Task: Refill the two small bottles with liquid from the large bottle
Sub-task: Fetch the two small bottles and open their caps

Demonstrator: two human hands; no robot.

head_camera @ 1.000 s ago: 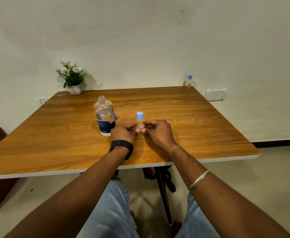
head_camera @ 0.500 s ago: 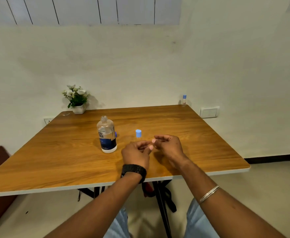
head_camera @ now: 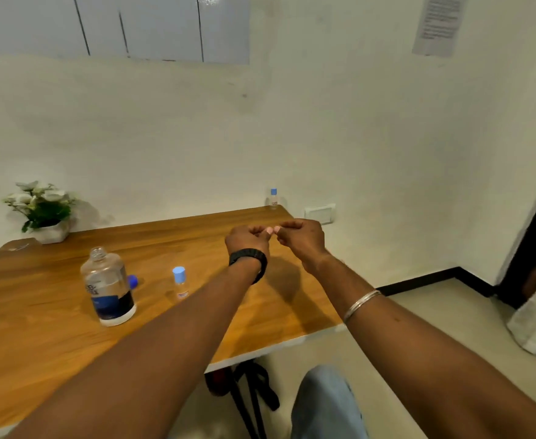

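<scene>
My table point(head_camera: 48, 350) is a wooden top with a pale edge, standing against the white wall. On it, to my left, the large bottle point(head_camera: 108, 291) stands upright with its neck uncapped — a small dark-blue cap point(head_camera: 132, 280) lies just behind it. Near its right stands a small bottle point(head_camera: 180, 282) with a light-blue cap. The second small bottle point(head_camera: 273, 198) stands at the far right corner, well apart. A white pot of flowers point(head_camera: 43, 213) sits at the far left corner.

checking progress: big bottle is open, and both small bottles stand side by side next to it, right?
Not quite. The head view shows the large bottle open, but only one small bottle stands beside it; the other small bottle is at the table's far corner by the wall.
</scene>
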